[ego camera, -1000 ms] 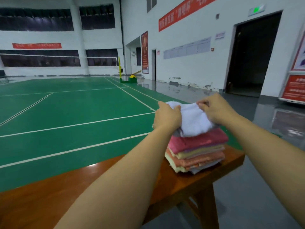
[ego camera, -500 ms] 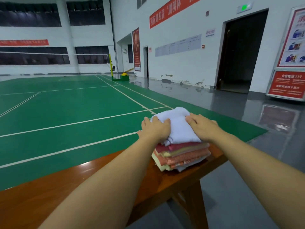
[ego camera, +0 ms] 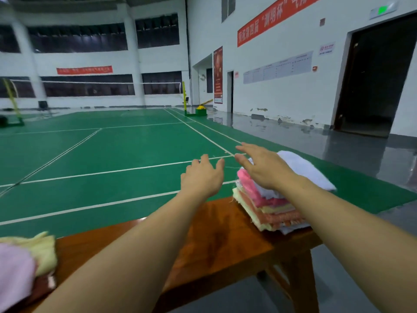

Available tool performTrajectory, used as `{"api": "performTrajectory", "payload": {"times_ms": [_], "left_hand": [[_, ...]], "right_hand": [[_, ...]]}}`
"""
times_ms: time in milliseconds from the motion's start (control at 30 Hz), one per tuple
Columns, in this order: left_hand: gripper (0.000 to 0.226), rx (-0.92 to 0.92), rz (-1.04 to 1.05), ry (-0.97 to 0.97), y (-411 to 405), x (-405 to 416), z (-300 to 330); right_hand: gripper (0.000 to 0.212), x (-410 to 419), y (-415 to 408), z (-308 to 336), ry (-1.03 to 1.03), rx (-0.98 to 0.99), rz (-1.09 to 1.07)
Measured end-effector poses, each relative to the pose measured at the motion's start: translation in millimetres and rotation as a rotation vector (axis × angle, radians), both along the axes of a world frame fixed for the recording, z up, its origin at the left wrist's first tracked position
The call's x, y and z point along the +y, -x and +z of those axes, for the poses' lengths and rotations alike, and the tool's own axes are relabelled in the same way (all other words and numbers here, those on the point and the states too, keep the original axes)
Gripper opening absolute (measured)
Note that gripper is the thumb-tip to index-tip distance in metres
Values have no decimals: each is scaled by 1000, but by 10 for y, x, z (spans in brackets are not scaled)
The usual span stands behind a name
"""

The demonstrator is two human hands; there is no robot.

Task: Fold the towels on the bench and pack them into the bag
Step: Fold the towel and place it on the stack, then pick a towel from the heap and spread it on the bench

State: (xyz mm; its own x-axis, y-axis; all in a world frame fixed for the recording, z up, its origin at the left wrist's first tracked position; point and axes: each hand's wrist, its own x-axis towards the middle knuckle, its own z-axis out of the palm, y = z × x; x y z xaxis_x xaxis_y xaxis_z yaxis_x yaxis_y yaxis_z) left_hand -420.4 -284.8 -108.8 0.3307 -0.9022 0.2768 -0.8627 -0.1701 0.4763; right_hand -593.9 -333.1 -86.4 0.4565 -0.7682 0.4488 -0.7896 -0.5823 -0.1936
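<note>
left hand [ego camera: 203, 177] flat, free | right hand [ego camera: 262, 168] flat over towel stack [ego camera: 266, 206]

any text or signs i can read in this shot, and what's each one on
"杯", in quote marks with two blurred characters before it: long red banner high on the right wall; its other characters are unreadable.
Red banner on the far wall: blurred.
Red poster by the doorway: too small.
White notice board: too small.
Green exit sign: no legible text.
Towels, bench: none.

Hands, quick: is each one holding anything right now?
Left hand: open, fingers spread, holding nothing, beside the towel stack.
Right hand: open, fingers straight, over the white towel, gripping nothing.
</note>
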Motion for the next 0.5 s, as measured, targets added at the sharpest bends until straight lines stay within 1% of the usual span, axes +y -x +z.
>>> {"api": "performTrajectory", "payload": {"times_ms": [267, 500], "left_hand": [[64, -27, 284, -16, -1443, 960, -142], [63, -69, 560, -27, -2713, 2220, -164]], "right_hand": [[56, 549, -1641, -176, -48, 33, 287], [55, 1337, -3024, -333, -101, 72, 528]]}}
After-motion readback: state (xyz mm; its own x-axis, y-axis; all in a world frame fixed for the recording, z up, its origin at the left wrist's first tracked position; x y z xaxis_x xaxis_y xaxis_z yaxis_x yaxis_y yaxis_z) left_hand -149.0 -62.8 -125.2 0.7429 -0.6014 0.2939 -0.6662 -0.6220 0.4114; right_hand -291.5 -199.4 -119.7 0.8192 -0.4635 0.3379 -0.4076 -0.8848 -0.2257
